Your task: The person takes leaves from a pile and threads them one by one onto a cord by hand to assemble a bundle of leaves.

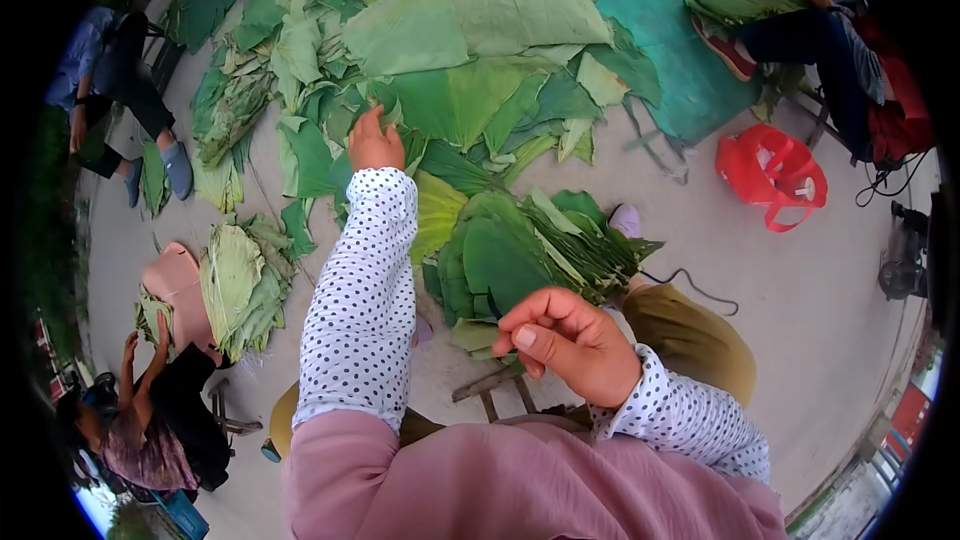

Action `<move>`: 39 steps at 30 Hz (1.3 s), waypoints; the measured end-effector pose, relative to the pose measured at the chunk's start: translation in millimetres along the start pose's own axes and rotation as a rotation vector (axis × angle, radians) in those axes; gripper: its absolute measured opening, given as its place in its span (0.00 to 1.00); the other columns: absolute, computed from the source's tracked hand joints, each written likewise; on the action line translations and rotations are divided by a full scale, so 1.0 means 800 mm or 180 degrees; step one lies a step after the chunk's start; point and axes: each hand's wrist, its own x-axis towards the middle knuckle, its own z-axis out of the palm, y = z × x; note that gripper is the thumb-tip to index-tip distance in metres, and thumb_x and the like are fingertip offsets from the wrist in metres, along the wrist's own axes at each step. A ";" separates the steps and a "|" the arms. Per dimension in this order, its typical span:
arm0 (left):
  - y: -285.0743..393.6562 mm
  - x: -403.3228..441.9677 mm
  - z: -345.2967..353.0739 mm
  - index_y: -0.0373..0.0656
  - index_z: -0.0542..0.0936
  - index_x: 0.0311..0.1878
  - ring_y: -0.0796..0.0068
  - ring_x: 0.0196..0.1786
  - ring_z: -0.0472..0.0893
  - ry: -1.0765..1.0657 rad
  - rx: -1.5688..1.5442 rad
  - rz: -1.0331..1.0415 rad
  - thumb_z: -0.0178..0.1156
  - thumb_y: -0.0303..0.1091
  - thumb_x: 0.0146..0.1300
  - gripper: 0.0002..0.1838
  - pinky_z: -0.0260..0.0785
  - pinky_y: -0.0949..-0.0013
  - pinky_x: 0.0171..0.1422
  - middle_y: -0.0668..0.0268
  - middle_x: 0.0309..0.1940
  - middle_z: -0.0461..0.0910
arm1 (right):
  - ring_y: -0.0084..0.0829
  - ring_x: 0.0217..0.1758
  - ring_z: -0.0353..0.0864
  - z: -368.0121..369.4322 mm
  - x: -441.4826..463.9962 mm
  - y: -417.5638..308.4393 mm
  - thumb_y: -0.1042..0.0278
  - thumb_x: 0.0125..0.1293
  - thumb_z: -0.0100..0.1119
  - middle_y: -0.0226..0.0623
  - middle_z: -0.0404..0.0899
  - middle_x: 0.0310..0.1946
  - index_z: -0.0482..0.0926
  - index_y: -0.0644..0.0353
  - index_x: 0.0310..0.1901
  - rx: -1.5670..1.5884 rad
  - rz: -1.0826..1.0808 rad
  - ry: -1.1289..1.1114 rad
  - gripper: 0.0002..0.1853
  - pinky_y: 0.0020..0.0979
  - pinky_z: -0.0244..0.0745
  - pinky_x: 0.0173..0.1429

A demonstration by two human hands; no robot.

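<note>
The broad leaf point(440, 102) is spread just ahead and to the right of the left hand point(376, 143), its long axis lying roughly crosswise; the right hand point(572, 345) is held farther back, near the leaf stack point(500, 248). The left hand is loosely parted, nothing seen gripped; whether the dark sliver point(492, 304) is pinched by the right cannot be told.

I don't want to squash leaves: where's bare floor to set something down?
The widest patch is at right, bordered by the red bag and the olive trouser leg. A smaller patch lies between the left sleeve and the pale leaf bundle. Crowded ahead: the leaf pile spreads beyond the left hand.
</note>
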 end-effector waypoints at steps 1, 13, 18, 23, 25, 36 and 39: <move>-0.006 0.005 -0.023 0.40 0.75 0.50 0.57 0.51 0.77 0.0365 -0.0155 -0.0016 0.59 0.26 0.57 0.15 0.67 0.61 0.58 0.57 0.48 0.78 | 0.15 0.29 0.68 0.000 -0.003 0.000 0.73 0.71 0.49 0.32 0.80 0.41 0.72 0.60 0.51 0.0003 -0.0037 -0.0048 0.09 0.19 0.69 0.35; 0.088 -0.096 -0.316 0.38 0.71 0.51 0.73 0.45 0.77 0.0361 -0.4210 -0.1317 0.58 0.19 0.60 0.15 0.70 0.72 0.54 0.63 0.44 0.77 | 0.17 0.35 0.72 0.021 -0.038 -0.004 0.75 0.69 0.50 0.33 0.81 0.44 0.74 0.59 0.54 -0.0302 -0.0876 -0.0173 0.13 0.22 0.72 0.44; 0.167 -0.184 -0.329 0.38 0.72 0.48 0.72 0.48 0.78 -0.0160 -0.4469 -0.1419 0.55 0.18 0.62 0.11 0.71 0.69 0.57 0.63 0.45 0.78 | 0.16 0.34 0.72 0.025 -0.037 0.013 0.74 0.65 0.58 0.31 0.79 0.37 0.75 0.61 0.45 -0.0447 -0.1160 -0.0271 0.08 0.20 0.71 0.42; 0.227 -0.241 -0.319 0.37 0.74 0.48 0.76 0.44 0.78 -0.0496 -0.4407 -0.1489 0.57 0.18 0.61 0.12 0.71 0.73 0.51 0.65 0.42 0.78 | 0.18 0.36 0.74 0.017 -0.029 0.024 0.74 0.63 0.60 0.27 0.77 0.33 0.75 0.62 0.43 -0.0802 -0.1443 -0.0141 0.08 0.22 0.73 0.43; 0.247 -0.250 -0.321 0.38 0.75 0.48 0.76 0.43 0.78 -0.0531 -0.4395 -0.1455 0.58 0.19 0.61 0.12 0.70 0.74 0.49 0.65 0.41 0.79 | 0.14 0.32 0.71 0.018 -0.024 0.025 0.75 0.64 0.59 0.24 0.77 0.32 0.76 0.60 0.44 -0.0840 -0.1880 0.0034 0.08 0.19 0.70 0.38; 0.264 -0.260 -0.317 0.40 0.75 0.48 0.80 0.42 0.76 -0.0655 -0.4185 -0.1319 0.61 0.20 0.59 0.14 0.69 0.76 0.47 0.69 0.40 0.77 | 0.16 0.34 0.76 0.008 -0.027 0.028 0.75 0.62 0.60 0.30 0.79 0.32 0.76 0.64 0.38 -0.1476 -0.2081 0.0179 0.04 0.22 0.73 0.40; 0.264 -0.267 -0.314 0.39 0.76 0.50 0.81 0.43 0.75 -0.0619 -0.3857 -0.1150 0.61 0.21 0.60 0.14 0.68 0.76 0.48 0.70 0.41 0.77 | 0.17 0.34 0.76 0.007 -0.032 0.024 0.74 0.62 0.61 0.32 0.80 0.31 0.76 0.64 0.36 -0.1924 -0.2148 0.0370 0.05 0.23 0.74 0.39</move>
